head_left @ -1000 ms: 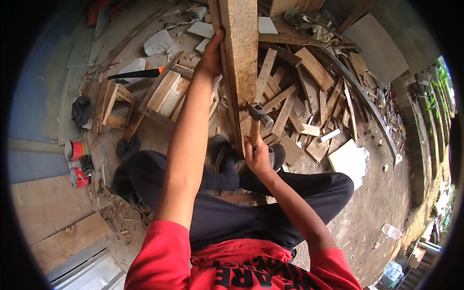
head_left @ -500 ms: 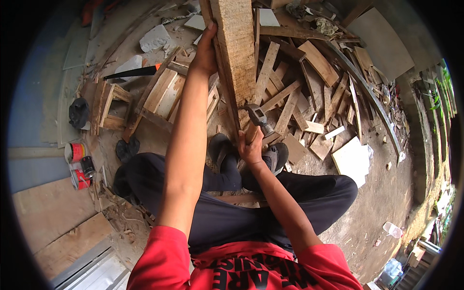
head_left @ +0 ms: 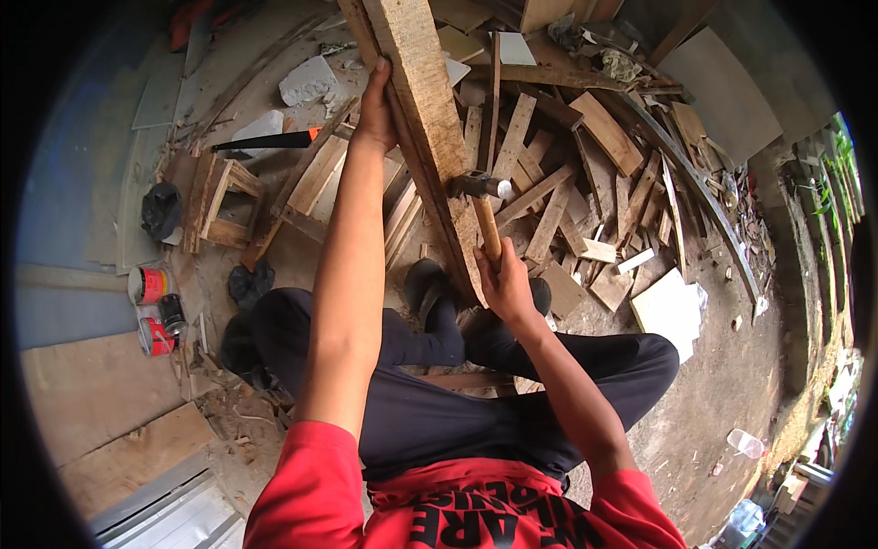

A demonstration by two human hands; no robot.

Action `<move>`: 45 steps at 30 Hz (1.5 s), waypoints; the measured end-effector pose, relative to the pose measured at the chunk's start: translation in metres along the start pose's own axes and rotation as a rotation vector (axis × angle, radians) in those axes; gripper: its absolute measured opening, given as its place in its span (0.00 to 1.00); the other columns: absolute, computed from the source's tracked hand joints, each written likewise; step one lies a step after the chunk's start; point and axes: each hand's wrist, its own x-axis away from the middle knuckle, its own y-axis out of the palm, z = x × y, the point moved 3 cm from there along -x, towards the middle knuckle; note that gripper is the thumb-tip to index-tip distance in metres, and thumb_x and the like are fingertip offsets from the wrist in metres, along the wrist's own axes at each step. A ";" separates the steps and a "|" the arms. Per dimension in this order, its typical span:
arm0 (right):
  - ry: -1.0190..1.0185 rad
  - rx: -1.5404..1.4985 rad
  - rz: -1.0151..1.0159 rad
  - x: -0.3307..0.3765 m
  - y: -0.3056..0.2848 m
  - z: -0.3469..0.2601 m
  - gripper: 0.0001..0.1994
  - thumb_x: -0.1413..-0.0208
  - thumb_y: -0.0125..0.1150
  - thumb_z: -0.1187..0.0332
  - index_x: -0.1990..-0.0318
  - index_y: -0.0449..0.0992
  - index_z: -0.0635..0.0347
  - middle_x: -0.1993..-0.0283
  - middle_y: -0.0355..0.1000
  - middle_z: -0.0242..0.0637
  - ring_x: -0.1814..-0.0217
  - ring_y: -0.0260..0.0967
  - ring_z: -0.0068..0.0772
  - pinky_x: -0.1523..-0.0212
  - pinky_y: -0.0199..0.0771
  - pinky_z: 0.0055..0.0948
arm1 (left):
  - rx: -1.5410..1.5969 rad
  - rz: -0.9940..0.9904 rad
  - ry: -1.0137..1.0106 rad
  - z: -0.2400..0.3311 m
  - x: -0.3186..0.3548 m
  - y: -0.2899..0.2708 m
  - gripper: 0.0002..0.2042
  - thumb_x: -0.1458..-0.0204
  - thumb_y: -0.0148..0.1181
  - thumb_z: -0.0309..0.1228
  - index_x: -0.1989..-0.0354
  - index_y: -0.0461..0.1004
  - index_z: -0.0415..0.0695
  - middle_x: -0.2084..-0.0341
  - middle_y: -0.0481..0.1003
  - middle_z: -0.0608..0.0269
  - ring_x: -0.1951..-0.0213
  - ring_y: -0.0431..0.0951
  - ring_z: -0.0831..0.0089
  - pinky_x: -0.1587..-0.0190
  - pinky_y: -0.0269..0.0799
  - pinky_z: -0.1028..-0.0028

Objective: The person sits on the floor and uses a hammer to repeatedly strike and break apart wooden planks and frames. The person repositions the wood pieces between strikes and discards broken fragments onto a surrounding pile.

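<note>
A long, rough wooden beam (head_left: 421,91) stands on a slant in front of me, its lower end near my shoes. With fingers wrapped round its left edge, my left hand (head_left: 375,114) holds the beam well up its length. My right hand (head_left: 508,285) grips a claw hammer (head_left: 487,227) by its wooden handle, low beside the beam's right side. The dark hammer head lies against or just over the beam's face; which of the two I cannot tell. Most of the left fingers are hidden behind the beam.
Scrap boards (head_left: 553,206) lie heaped beyond the beam to the right. A handsaw (head_left: 265,140) with a black blade rests on wooden frames (head_left: 229,201) at the left. Tin cans (head_left: 148,285) stand farther left. A white panel (head_left: 666,311) lies on the floor at right.
The beam's upper part has swung left and my left hand has gone slightly left and down with it. My right hand has shifted right, and the hammer head is higher on the beam.
</note>
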 end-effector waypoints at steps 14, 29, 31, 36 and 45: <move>-0.102 0.071 -0.032 0.032 -0.028 -0.034 0.12 0.35 0.58 0.70 0.57 0.60 0.63 0.75 0.71 0.60 0.66 0.72 0.70 0.74 0.66 0.52 | 0.058 -0.061 -0.013 0.003 0.017 0.008 0.38 0.44 0.55 0.61 0.37 0.67 0.40 0.46 0.75 0.51 0.45 0.75 0.60 0.42 0.70 0.61; -0.262 0.001 0.216 0.039 0.039 -0.007 0.31 0.40 0.62 0.69 0.32 0.56 0.66 0.33 0.58 0.57 0.30 0.56 0.61 0.32 0.56 0.49 | 0.239 -0.271 -0.043 -0.013 0.000 -0.019 0.36 0.42 0.53 0.61 0.36 0.66 0.43 0.45 0.74 0.55 0.45 0.76 0.60 0.44 0.73 0.59; -0.223 -0.042 0.212 0.036 0.047 0.000 0.33 0.41 0.62 0.68 0.31 0.55 0.66 0.31 0.56 0.58 0.29 0.55 0.60 0.31 0.54 0.50 | 0.228 -0.265 -0.026 -0.011 0.003 -0.017 0.36 0.42 0.54 0.61 0.36 0.66 0.43 0.46 0.74 0.55 0.45 0.76 0.59 0.44 0.73 0.59; -0.140 0.419 0.200 0.025 0.049 0.074 0.36 0.39 0.61 0.59 0.28 0.53 0.62 0.27 0.52 0.54 0.23 0.47 0.56 0.28 0.45 0.51 | 0.200 -0.258 -0.018 -0.009 0.013 -0.003 0.38 0.44 0.55 0.62 0.35 0.65 0.43 0.44 0.73 0.55 0.44 0.75 0.60 0.43 0.72 0.60; -0.120 0.167 0.086 0.024 0.038 0.076 0.30 0.39 0.62 0.63 0.32 0.61 0.62 0.30 0.57 0.54 0.26 0.51 0.59 0.33 0.58 0.50 | 0.202 -0.322 -0.079 -0.027 -0.001 0.005 0.36 0.42 0.53 0.61 0.35 0.66 0.43 0.43 0.74 0.56 0.43 0.74 0.61 0.40 0.69 0.61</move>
